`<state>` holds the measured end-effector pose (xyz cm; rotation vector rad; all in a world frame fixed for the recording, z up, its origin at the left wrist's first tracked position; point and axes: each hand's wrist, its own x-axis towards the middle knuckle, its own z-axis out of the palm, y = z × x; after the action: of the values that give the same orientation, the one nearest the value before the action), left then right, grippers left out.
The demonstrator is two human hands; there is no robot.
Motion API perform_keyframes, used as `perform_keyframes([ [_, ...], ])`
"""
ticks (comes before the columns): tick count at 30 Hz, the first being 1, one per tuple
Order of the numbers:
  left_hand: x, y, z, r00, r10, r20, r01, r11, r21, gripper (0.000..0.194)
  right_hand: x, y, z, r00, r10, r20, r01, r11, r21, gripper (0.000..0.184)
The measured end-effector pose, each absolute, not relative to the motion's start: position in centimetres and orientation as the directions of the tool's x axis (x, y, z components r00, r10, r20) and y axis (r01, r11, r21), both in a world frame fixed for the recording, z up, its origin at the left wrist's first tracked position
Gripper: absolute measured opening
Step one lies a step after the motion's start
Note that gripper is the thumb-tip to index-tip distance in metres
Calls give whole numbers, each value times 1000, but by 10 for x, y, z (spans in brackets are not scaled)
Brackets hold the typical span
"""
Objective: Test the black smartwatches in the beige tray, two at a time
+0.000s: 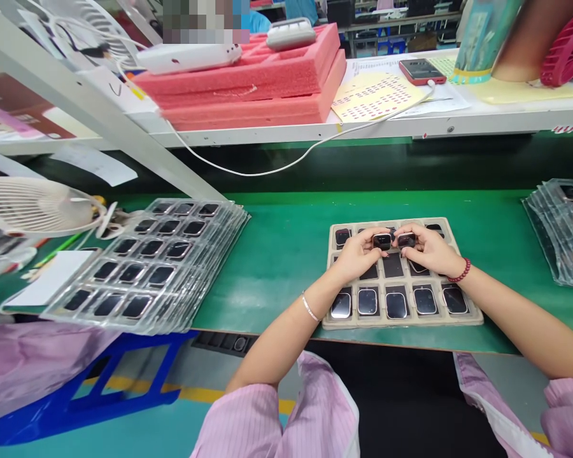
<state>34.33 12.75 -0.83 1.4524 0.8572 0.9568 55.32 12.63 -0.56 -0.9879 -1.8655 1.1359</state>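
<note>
A green work surface point(286, 219) stretches across the bench beneath a white shelf point(286, 135) carrying stacked pink foam trays point(239, 83) and a yellow sheet of small red labels point(375, 95). Stacks of clear plastic trays point(143, 267) filled with dark square units lie to the left, beside a white desk fan point(38, 207), and a second stack point(561, 232) sits at far right. Straight ahead, a beige tray point(401, 322) holds rows of square glass-faced units point(396, 304) in its pockets. Over its middle, the left hand point(360, 254) and right hand point(432, 249) each pinch one unit between the fingertips, the left-held unit point(382, 241) just beside the right-held unit point(405, 240). A silver bangle point(309, 306) circles the left wrist, a red beaded bracelet point(459, 270) the right, above pink striped sleeves point(272, 423).
</note>
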Motion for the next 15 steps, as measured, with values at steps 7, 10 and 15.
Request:
perform_keyframes([
  [7,342,127,-7,397,914,79,15,-92,996,43,554,126,-7,-446,871,207,263,349,-900,28],
  [10,341,128,-10,408,912,42,28,-59,998,41,553,126,-7,-427,881,205,288,348,-892,24],
  [15,342,128,-10,399,915,56,6,-63,998,46,554,126,-7,-445,875,189,291,341,-894,27],
])
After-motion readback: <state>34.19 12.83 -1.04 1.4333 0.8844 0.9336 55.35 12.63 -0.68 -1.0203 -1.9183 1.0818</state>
